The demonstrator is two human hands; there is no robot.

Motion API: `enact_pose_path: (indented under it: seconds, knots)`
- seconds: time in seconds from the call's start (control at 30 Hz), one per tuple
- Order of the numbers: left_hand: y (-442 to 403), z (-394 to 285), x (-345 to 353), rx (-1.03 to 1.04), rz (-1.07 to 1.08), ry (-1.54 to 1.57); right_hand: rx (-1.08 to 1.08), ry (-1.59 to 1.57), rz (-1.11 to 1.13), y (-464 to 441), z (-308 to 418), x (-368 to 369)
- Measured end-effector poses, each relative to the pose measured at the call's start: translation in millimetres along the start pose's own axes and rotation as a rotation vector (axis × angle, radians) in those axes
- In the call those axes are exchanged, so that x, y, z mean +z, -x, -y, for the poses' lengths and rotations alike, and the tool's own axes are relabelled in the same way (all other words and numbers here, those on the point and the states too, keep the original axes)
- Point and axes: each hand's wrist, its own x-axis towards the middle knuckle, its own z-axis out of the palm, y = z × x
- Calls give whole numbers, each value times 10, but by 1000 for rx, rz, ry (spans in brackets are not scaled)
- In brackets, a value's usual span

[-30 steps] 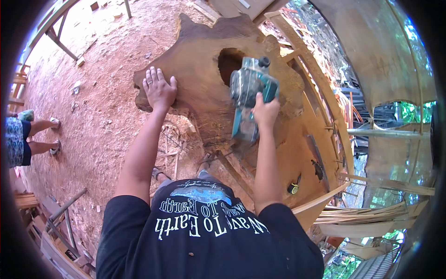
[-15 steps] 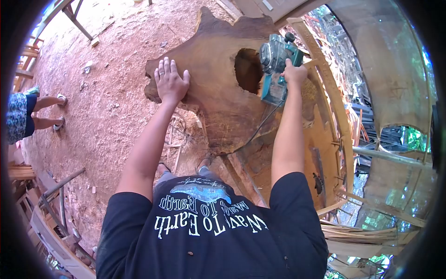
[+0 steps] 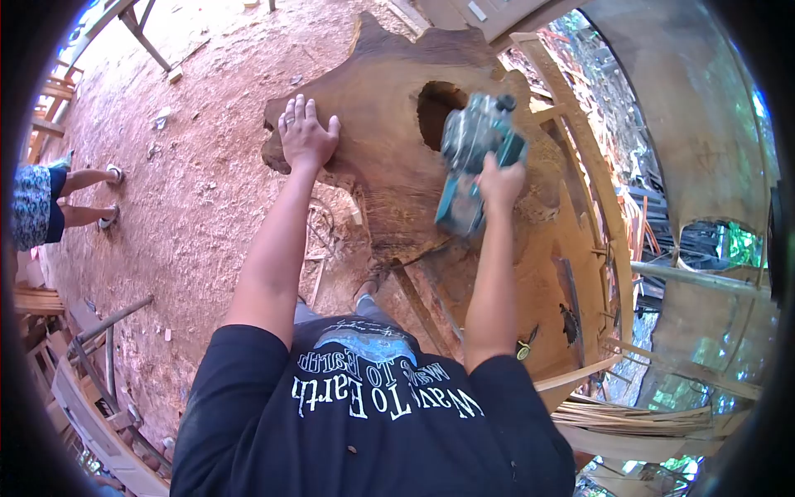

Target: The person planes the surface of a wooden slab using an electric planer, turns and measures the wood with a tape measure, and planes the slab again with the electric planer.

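Note:
A broad brown wood slab (image 3: 377,99) with an irregular natural edge lies in front of me, a dark hole (image 3: 432,116) through its right part. My left hand (image 3: 306,139) rests flat near the slab's left edge, fingers stretched out and a ring on one of them. My right hand (image 3: 502,180) is wrapped round the rear handle of a teal belt sander (image 3: 474,132), which sits on the slab just right of and below the hole, covering part of its rim. The sander is blurred by motion, and its underside is hidden.
Reddish, debris-strewn ground (image 3: 190,190) spreads to the left, where another person's legs (image 3: 87,199) stand. Under and right of the slab is a larger brown wooden piece (image 3: 530,282) with a curved edge. Thin wood strips (image 3: 638,414) lie at lower right; poles (image 3: 112,323) stand at lower left.
My right hand has drawn the belt sander toward me and slightly left, uncovering more of the slab at the upper right. My left hand stays flat at the left edge.

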Motion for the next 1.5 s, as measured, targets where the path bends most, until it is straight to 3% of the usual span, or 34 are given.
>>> enact_pose_path:
  seconds: [0.2,0.3,0.43,0.53,0.63,0.7,0.8,0.9,1.03,1.5]
  knots:
    - [16,25,50,12,10,-23,118,13,116,1858,48,-444]
    - [-33,16,84,31,-10,-32,20,-9,225,2205,25,-494]
    - [-92,99,-199,115,152,-43,-172,80,297,1818,-121,-227]
    - [-272,377,-424,241,298,37,-170,99,292,1479,122,143]
    - [-254,398,-211,115,123,-75,-116,129,249,1264,255,426]
    - [-228,415,-103,-86,58,-54,-16,119,272,1241,399,428]
    - [-252,368,-154,-269,-46,-76,-173,124,204,1144,374,521]
    - [-295,349,-210,-355,113,116,-252,146,144,1088,388,596]
    - [-293,352,-184,-327,104,81,-160,141,202,932,591,625]
    - [-270,310,-232,-326,100,51,-243,179,148,103,647,1109]
